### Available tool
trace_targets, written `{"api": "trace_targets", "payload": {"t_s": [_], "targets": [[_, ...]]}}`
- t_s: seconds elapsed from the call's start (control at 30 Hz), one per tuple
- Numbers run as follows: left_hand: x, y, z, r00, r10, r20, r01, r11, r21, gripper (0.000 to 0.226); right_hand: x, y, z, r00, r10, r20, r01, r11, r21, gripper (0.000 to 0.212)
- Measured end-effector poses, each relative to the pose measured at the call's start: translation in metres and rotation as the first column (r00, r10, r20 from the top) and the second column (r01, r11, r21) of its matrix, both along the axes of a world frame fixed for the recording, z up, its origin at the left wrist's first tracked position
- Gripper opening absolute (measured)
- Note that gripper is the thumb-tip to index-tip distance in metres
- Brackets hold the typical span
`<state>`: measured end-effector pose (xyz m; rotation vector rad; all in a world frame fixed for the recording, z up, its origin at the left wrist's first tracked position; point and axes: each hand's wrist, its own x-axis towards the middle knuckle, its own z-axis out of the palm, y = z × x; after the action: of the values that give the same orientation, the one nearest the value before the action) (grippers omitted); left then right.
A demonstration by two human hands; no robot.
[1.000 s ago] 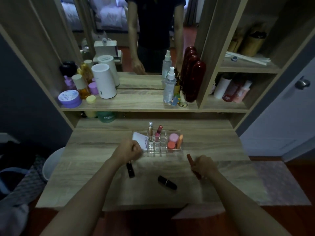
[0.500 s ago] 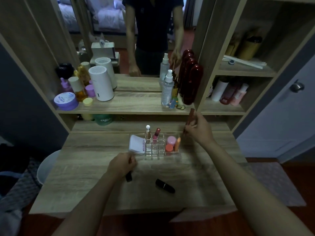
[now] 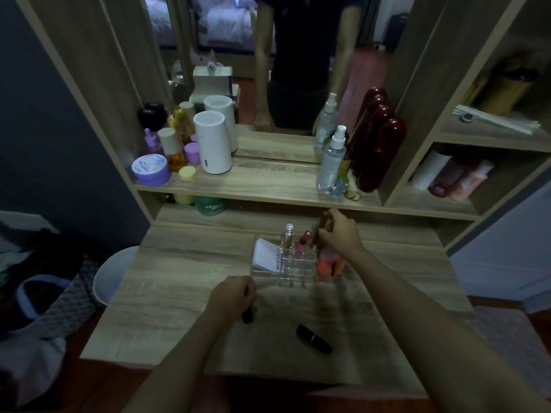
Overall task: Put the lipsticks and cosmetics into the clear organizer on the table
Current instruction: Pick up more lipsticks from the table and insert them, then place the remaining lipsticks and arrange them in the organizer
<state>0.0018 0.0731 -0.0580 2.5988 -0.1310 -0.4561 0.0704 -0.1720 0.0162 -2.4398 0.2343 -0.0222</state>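
Note:
The clear organizer (image 3: 269, 271) stands mid-table with a white compact (image 3: 266, 253), a clear-capped tube (image 3: 288, 236), a pink lipstick (image 3: 304, 238) and pink and orange items (image 3: 325, 267) in it. My right hand (image 3: 340, 236) is over its right part, shut on a dark red lipstick (image 3: 321, 226) held upright above the slots. My left hand (image 3: 234, 296) rests in front of the organizer, closed on a black lipstick (image 3: 248, 316) whose end sticks out below the fist. Another black lipstick (image 3: 313, 338) lies loose on the table near the front.
The wooden dressing table (image 3: 179, 308) has a shelf above with a white cylinder (image 3: 212, 143), jars, a spray bottle (image 3: 331, 159) and dark red bottles (image 3: 380, 150). A mirror reflects a person. A white bin (image 3: 111, 272) stands left of the table.
My right hand carried the dark red lipstick from the table front up and over to the organizer, then lowered left toward its slots. My left hand stayed on the black lipstick.

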Motion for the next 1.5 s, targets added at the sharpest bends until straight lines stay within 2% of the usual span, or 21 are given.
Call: {"api": "trace_targets", "payload": {"t_s": [0.33,0.47,0.53,0.7,0.9,1.0,1.07,1.17,1.23,1.3,1.33,1.43,1.5], "targets": [[0.004,0.008,-0.007,0.997,0.071,0.006,-0.071,0.994,-0.078,0.012,0.015,0.010,-0.013,0.983,0.069,-0.168,-0.094,0.985,-0.144,0.037],[0.006,0.011,-0.007,0.978,0.203,0.043,-0.198,0.975,-0.104,0.021,0.017,0.008,-0.013,0.973,0.104,-0.204,-0.145,0.969,-0.198,0.030],[0.010,0.014,-0.007,0.970,0.243,0.002,-0.242,0.965,-0.100,0.027,0.017,0.007,-0.014,0.965,0.113,-0.235,-0.167,0.960,-0.223,0.027],[0.013,0.014,-0.004,0.971,0.216,-0.108,-0.222,0.974,-0.050,0.042,0.014,0.006,-0.016,0.960,0.122,-0.253,-0.189,0.947,-0.261,0.027],[0.012,0.009,-0.003,0.945,0.274,-0.180,-0.293,0.952,-0.086,0.036,0.007,-0.003,-0.012,0.960,0.182,-0.213,-0.239,0.929,-0.283,0.045],[0.012,0.006,-0.003,0.931,0.286,-0.225,-0.320,0.938,-0.133,0.025,-0.001,-0.008,-0.003,0.967,0.208,-0.148,-0.239,0.941,-0.238,0.057],[0.012,0.002,-0.002,0.919,0.281,-0.275,-0.339,0.921,-0.192,0.016,-0.013,-0.011,0.006,0.983,0.183,0.019,-0.173,0.952,-0.254,0.061],[0.009,-0.005,0.005,0.864,0.232,-0.447,-0.426,0.810,-0.403,0.014,-0.047,-0.015,0.016,0.916,0.140,0.375,-0.025,0.955,-0.295,0.050],[0.004,-0.011,0.013,0.818,0.173,-0.549,-0.490,0.711,-0.505,0.016,-0.074,-0.012,0.014,0.885,0.209,0.416,-0.063,0.939,-0.338,0.032],[0.003,-0.013,0.020,0.782,0.139,-0.607,-0.528,0.665,-0.528,0.019,-0.095,-0.005,0.003,0.899,0.318,0.300,-0.201,0.910,-0.362,0.012],[0.003,-0.015,0.023,0.771,0.124,-0.624,-0.540,0.647,-0.539,0.021,-0.105,-0.004,-0.005,0.905,0.365,0.217,-0.274,0.892,-0.359,0.009],[0.005,-0.021,0.029,0.752,0.076,-0.655,-0.573,0.566,-0.593,0.026,-0.129,-0.007,-0.032,0.879,0.463,-0.117,-0.471,0.799,-0.373,0.030],[0.008,-0.024,0.035,0.755,0.031,-0.654,-0.567,0.532,-0.629,0.027,-0.139,-0.006,-0.044,0.834,0.447,-0.324,-0.548,0.745,-0.380,0.041]]}}
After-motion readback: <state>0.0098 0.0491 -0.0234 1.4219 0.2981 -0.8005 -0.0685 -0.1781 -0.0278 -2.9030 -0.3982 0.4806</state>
